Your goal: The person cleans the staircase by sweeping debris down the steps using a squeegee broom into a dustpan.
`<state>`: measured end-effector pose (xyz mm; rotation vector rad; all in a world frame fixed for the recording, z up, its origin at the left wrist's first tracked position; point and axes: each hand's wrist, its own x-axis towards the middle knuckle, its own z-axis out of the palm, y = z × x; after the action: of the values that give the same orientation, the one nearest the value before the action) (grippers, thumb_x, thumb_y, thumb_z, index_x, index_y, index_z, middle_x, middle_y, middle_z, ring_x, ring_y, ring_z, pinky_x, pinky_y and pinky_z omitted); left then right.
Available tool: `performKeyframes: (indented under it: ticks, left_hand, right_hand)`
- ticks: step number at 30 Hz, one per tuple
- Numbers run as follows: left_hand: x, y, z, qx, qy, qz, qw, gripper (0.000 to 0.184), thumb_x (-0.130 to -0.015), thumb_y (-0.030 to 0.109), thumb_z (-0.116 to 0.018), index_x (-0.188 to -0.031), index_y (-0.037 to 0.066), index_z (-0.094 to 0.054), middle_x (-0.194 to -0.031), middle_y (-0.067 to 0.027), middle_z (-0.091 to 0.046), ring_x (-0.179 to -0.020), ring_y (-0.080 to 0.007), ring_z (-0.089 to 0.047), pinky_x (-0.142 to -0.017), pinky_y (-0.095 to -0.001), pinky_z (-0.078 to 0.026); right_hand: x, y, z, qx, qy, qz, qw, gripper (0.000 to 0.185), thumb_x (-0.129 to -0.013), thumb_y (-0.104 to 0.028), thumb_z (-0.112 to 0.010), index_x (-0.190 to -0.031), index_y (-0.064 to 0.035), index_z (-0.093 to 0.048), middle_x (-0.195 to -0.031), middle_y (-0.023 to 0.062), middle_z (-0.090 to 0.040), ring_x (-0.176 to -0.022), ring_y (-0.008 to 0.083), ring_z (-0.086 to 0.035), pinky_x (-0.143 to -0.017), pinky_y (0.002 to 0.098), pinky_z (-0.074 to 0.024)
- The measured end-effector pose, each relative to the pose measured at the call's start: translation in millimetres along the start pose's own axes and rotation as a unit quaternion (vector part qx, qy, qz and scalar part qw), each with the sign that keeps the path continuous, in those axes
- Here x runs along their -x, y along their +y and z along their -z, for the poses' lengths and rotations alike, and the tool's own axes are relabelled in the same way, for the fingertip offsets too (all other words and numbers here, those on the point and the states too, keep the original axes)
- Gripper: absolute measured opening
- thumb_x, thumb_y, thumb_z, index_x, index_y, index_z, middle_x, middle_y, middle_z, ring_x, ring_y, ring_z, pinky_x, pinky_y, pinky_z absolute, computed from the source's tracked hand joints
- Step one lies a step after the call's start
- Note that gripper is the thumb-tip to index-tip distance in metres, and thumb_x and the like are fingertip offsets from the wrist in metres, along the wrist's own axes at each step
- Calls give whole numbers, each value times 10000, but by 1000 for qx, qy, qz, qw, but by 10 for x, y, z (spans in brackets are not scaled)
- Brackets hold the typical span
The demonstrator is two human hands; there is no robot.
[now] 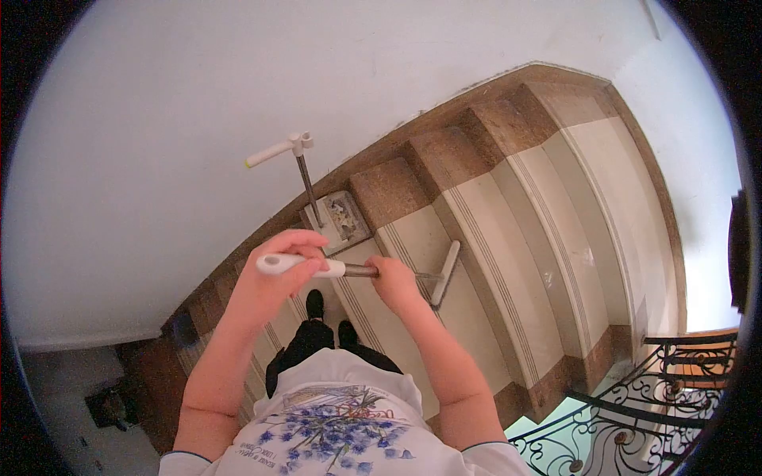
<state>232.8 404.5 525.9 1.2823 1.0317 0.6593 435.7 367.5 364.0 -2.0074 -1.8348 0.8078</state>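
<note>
A broom with a white grip (329,269) and a metal pole stretches from left to right in front of me. Near the top of the grip, my left hand (270,274) is closed on it, with some fingers loosely raised. My right hand (390,279) wraps around the metal pole farther down. The broom's narrow white head (448,266) with its dark bristle edge rests on a stair tread. Beyond my left hand, a long-handled dustpan (321,230) stands by the wall with pale and grey debris (343,218) in it. Its white T-shaped handle (274,152) sticks up.
Curved stairs (508,238) with cream treads and brown stone edges climb to the right. A white wall (175,143) runs along the far side, a black iron railing (627,420) at the lower right. My feet in black shoes (315,304) stand on the steps.
</note>
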Motion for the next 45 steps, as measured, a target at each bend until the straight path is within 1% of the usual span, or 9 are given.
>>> performKeyframes:
  ticks: [4, 10, 14, 16, 23, 26, 35, 37, 45]
  left_hand:
    - [-415, -88, 1, -27, -44, 8, 999, 173, -814, 171, -598, -969, 95, -604, -813, -6, -647, -582, -21, -465, -463, -176, -338]
    - [-1069, 216, -138, -104, -157, -129, 973, 141, -801, 188, -606, -903, 90, -605, -788, 11, -644, -661, -33, -537, -530, -191, -410]
    - [-1326, 415, -235, -108, -210, -192, 952, 152, -782, 167, -594, -889, 60, -598, -767, -1, -640, -705, -71, -570, -638, -230, -457]
    - [-1374, 557, -276, -139, -232, -191, 944, 167, -722, 113, -557, -865, 36, -594, -748, -51, -634, -732, -144, -601, -691, -276, -474]
    - [-1656, 572, -154, -160, -220, -210, 939, 199, -681, 156, -573, -855, 67, -608, -757, -46, -636, -694, -144, -594, -611, -297, -478]
    - [-1734, 608, -47, -160, -221, -230, 934, 190, -680, 151, -567, -846, 69, -612, -759, -46, -636, -689, -159, -592, -612, -299, -479]
    - [-1797, 931, 277, -167, -273, -264, 910, 169, -736, 146, -581, -866, 38, -599, -767, -69, -624, -733, -145, -597, -675, -297, -487]
    - [-1779, 1015, 343, -174, -277, -288, 900, 171, -734, 148, -582, -865, 39, -600, -771, -75, -625, -738, -150, -598, -682, -298, -486]
    - [-2285, 722, 416, -88, -348, -250, 899, 193, -733, 153, -590, -885, 34, -603, -796, -62, -632, -768, -147, -593, -721, -287, -471]
  right_hand:
    - [-116, 252, -123, 3, -10, -47, 999, 189, -766, -114, -598, -953, -85, -605, -855, 154, -627, -832, 336, -598, -704, 426, -477]
    - [-502, 402, 5, -139, 37, -63, 988, 177, -766, -153, -631, -893, -30, -621, -803, 202, -622, -769, 371, -604, -660, 446, -455]
    - [-760, 380, 143, -104, 195, -44, 974, 133, -742, -116, -668, -812, -7, -640, -641, 127, -604, -590, 202, -590, -590, 328, -458]
    - [-921, 411, 163, -114, 193, -71, 972, 125, -749, -95, -667, -810, 9, -635, -649, 109, -614, -599, 190, -593, -594, 319, -461]
    - [-1231, 230, 246, -161, 252, -45, 953, 133, -776, -102, -656, -829, 20, -641, -696, 110, -644, -629, 172, -605, -612, 301, -464]
    - [-1334, 138, 284, -166, 234, -63, 956, 176, -762, -137, -668, -858, 5, -632, -708, 152, -629, -644, 261, -606, -617, 360, -452]
    - [-1562, 18, 391, -103, 252, -79, 959, 184, -767, -96, -665, -844, 60, -607, -734, 116, -655, -685, 188, -620, -637, 311, -465]
    - [-1518, -102, 453, -73, 350, 29, 934, 173, -765, -74, -662, -852, 57, -592, -743, 92, -646, -690, 174, -610, -636, 302, -466]
    - [-1347, 105, 394, -152, 196, -130, 960, 145, -741, -83, -658, -846, 6, -615, -693, 76, -616, -648, 141, -595, -611, 282, -461]
